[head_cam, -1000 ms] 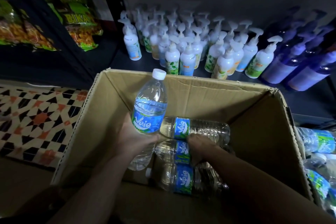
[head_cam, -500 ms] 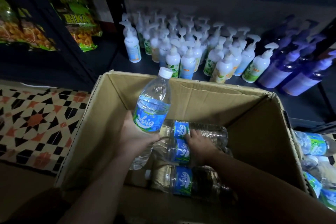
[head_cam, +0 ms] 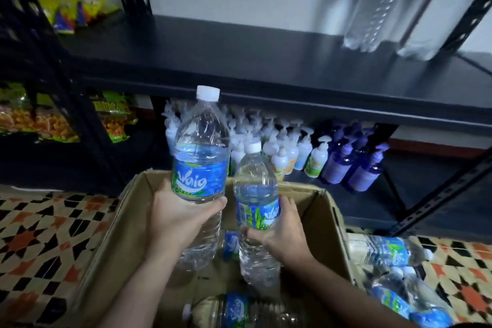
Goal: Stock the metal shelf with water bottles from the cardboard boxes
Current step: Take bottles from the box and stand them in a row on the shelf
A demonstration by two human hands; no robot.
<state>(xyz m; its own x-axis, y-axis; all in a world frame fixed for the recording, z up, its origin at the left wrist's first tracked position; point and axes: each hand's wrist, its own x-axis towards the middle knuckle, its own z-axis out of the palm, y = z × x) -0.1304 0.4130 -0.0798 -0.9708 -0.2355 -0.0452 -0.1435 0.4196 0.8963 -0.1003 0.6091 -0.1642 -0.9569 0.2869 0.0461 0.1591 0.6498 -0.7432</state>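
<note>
Bottles fill both your hands. Your left hand curls around the left bottle just under its label and holds it upright, its white cap level in view with the front edge of the shelf. Your right hand grips the right bottle at its label; it is upright too, lower, and just beside the first. You hold both over the open box, where spare bottles lie on their sides below your wrists. Stocked bottles, blurred, stand at the shelf's far right. Loose bottles lie right of the box. Pump bottles line the lower level behind.
</note>
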